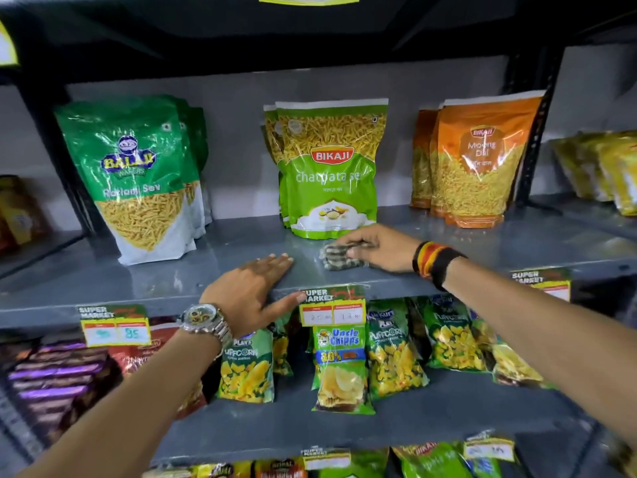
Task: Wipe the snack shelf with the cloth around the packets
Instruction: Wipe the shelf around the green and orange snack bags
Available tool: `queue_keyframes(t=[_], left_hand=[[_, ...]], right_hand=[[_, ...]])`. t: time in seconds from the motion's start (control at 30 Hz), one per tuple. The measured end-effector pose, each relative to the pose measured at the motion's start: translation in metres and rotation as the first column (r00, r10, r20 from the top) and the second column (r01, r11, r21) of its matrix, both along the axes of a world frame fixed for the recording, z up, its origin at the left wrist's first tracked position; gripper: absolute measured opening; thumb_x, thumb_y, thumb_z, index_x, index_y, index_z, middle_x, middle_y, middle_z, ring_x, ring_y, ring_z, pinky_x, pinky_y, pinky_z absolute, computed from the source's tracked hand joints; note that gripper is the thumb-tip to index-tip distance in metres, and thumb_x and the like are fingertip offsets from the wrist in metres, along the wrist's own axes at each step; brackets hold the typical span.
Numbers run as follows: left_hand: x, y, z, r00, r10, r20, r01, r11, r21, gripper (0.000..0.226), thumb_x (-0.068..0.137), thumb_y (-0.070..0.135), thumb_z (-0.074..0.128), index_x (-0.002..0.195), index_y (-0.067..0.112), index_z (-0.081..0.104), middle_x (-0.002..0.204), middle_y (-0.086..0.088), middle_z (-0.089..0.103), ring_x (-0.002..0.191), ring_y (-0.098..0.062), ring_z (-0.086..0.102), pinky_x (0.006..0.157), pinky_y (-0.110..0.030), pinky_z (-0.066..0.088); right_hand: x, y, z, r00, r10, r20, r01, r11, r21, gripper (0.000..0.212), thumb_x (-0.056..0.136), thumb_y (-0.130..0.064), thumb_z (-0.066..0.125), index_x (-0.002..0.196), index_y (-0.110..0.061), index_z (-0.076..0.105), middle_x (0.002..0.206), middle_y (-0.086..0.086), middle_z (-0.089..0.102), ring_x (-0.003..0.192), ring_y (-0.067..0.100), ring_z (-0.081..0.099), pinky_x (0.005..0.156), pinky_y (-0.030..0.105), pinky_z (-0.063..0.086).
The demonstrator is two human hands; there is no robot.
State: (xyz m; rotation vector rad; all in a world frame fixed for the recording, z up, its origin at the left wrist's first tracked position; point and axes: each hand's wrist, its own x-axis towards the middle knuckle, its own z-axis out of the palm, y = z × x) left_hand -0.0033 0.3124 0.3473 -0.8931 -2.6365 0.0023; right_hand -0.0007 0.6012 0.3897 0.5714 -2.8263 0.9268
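A grey metal snack shelf (220, 267) runs across the middle of the head view. On it stand green Balaji sev packets (138, 174) at the left, light-green Bikaji packets (331, 167) in the middle and orange Bikaji Moong Dal packets (479, 157) at the right. My right hand (382, 248) presses a small crumpled dark patterned cloth (339, 258) onto the shelf just in front of the middle packets. My left hand (255, 291) lies flat on the shelf's front edge, left of the cloth, thumb hooked over the lip, holding nothing.
Price tags (332, 307) hang from the shelf's front lip. The lower shelf (448, 405) holds Uncle Chipps (339, 360) and Puffcorn bags (248, 367), with dark wrapped packs at the left. Yellow packets (606, 167) sit on the neighbouring shelf at right. A dark shelf overhangs above.
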Motion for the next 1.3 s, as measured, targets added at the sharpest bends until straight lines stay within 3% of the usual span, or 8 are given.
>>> queue_keyframes(t=[0.1,0.2,0.33,0.53,0.7,0.83,0.97,1.3], left_hand=[[0.002,-0.001,-0.001,1.000,-0.008,-0.008,0.008,1.000,0.004,0.091,0.089,0.083,0.020,0.157,0.024,0.030,0.162,0.005,0.036,0.148,-0.014,0.034,0.117,-0.035,0.032],[0.003,0.000,0.002,1.000,-0.005,-0.007,0.005,1.000,0.003,0.090,0.090,0.082,0.020,0.158,0.024,0.030,0.162,0.005,0.035,0.148,-0.015,0.033,0.116,-0.036,0.033],[0.004,0.000,0.004,1.000,-0.006,-0.011,0.006,1.000,-0.009,0.086,0.092,0.079,0.024,0.158,0.023,0.029,0.163,0.003,0.035,0.147,-0.016,0.035,0.116,-0.036,0.033],[0.006,-0.002,0.003,1.000,-0.025,0.004,0.025,1.000,-0.018,0.090,0.090,0.080,0.020,0.158,0.021,0.028,0.163,0.002,0.032,0.149,-0.018,0.033,0.118,-0.038,0.032],[0.006,-0.001,0.005,0.999,-0.039,0.011,0.039,0.999,-0.023,0.090,0.092,0.079,0.022,0.158,0.018,0.029,0.163,-0.001,0.033,0.148,-0.021,0.035,0.116,-0.040,0.033],[0.005,0.000,0.010,0.999,-0.038,0.026,0.039,0.998,-0.039,0.091,0.092,0.079,0.021,0.158,0.018,0.029,0.163,-0.002,0.033,0.147,-0.022,0.037,0.116,-0.040,0.034],[0.004,0.013,0.012,0.999,-0.016,0.032,0.018,0.998,-0.053,0.093,0.091,0.080,0.024,0.158,0.016,0.029,0.163,-0.002,0.033,0.146,-0.022,0.038,0.115,-0.038,0.036],[0.001,0.022,0.007,0.998,0.043,0.043,-0.041,0.999,-0.026,0.097,0.086,0.085,0.022,0.159,0.021,0.025,0.165,0.002,0.030,0.148,-0.018,0.033,0.118,-0.037,0.031]], right_hand=[[0.037,-0.005,0.012,0.988,0.121,0.093,-0.123,0.992,0.017,0.033,0.095,-0.013,0.056,0.127,-0.016,0.060,0.117,-0.011,0.065,0.092,-0.017,0.061,0.080,0.005,0.046],[0.026,0.012,0.028,1.000,-0.005,0.010,0.005,1.000,0.000,0.036,0.095,-0.016,0.057,0.131,-0.015,0.058,0.134,0.001,0.059,0.121,0.008,0.055,0.107,0.027,0.041],[0.005,0.030,0.016,0.969,-0.248,-0.016,0.248,0.968,0.045,0.034,0.096,-0.013,0.055,0.129,-0.013,0.058,0.139,0.008,0.055,0.129,0.023,0.050,0.102,0.029,0.039],[0.053,-0.009,-0.002,0.991,-0.136,-0.018,0.137,0.990,0.047,0.034,0.097,-0.020,0.053,0.130,-0.023,0.057,0.130,-0.009,0.057,0.111,0.005,0.057,0.095,0.020,0.045],[0.083,0.013,0.019,0.978,-0.207,-0.022,0.206,0.978,-0.045,0.033,0.096,-0.017,0.056,0.128,-0.019,0.059,0.109,-0.015,0.065,0.081,-0.017,0.059,0.085,0.011,0.049],[0.079,0.038,0.037,0.936,-0.343,-0.074,0.334,0.935,-0.118,0.034,0.098,-0.011,0.049,0.132,-0.008,0.053,0.052,-0.032,0.061,0.046,-0.019,0.052,0.046,0.000,0.038],[0.041,0.037,0.040,0.937,-0.339,-0.082,0.331,0.939,-0.094,0.036,0.097,-0.017,0.053,0.132,-0.014,0.056,0.136,0.005,0.057,0.118,0.012,0.055,0.096,0.020,0.035],[-0.047,0.001,0.007,0.988,-0.110,-0.107,0.116,0.992,0.048,0.033,0.096,-0.017,0.054,0.127,-0.024,0.062,0.143,-0.001,0.052,0.132,0.021,0.048,0.106,0.034,0.042]])
